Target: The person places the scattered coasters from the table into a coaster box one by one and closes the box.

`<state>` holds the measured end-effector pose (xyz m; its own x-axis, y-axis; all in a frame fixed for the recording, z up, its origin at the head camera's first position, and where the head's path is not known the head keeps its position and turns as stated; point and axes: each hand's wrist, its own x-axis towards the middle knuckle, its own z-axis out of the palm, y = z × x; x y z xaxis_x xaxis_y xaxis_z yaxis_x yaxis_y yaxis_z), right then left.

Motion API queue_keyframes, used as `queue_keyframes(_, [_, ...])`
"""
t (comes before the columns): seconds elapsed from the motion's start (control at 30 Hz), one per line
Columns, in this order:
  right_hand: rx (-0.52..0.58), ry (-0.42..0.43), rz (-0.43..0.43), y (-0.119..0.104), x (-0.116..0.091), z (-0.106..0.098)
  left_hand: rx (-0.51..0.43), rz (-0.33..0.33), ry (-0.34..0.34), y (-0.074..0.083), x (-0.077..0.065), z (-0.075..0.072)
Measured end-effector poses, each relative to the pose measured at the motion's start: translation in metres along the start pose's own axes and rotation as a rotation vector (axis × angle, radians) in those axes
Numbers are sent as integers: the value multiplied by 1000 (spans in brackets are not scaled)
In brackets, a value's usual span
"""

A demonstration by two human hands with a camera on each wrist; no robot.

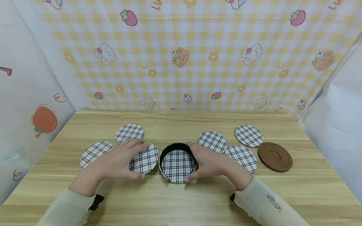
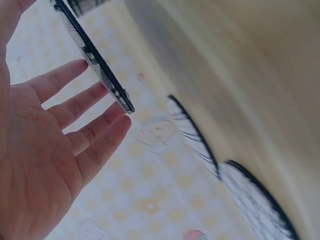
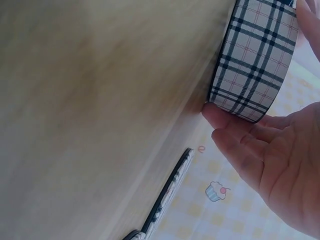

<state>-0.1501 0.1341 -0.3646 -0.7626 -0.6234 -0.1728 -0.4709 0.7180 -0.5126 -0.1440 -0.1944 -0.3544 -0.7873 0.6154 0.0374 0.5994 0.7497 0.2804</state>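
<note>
My left hand [image 1: 120, 161] grips a round plaid coaster [image 1: 144, 160] by its edge, thumb on the near side and fingers on the far side. In the left wrist view this coaster [image 2: 95, 57] shows edge-on, raised from the table, with fingertips at its rim. Right of it, my right hand [image 1: 208, 158] holds a round coaster holder [image 1: 177, 146] with a dark inner wall, its thumb at the near rim. A plaid disc [image 1: 177, 166] shows inside the holder. In the right wrist view, fingers curve against the holder's plaid outer wall [image 3: 255, 55].
Two plaid coasters [image 1: 97, 152] [image 1: 129, 132] lie on the left of the wooden table [image 1: 178, 209]. To the right lie three more coasters [image 1: 212, 141] [image 1: 241, 158] [image 1: 249, 135] and a brown round disc [image 1: 274, 157] with a recessed ring. A patterned cloth [image 1: 180, 79] hangs behind.
</note>
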Motion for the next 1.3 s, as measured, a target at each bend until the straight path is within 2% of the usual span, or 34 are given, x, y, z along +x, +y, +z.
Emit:
queue_keyframes(0.37, [0,-6,3,1,0,0,37,96,0,27,15,-6])
queue_keyframes(0.67, [-31,-2,16,1,0,0,66,139,-14,43,28,-8])
queue_keyframes(0.93, [-36,5,5,3,2,0,61,179,-37,53,41,-7])
queue_keyframes(1.3, [-27,-6,0,2,2,-1,83,186,-70,60,55,3])
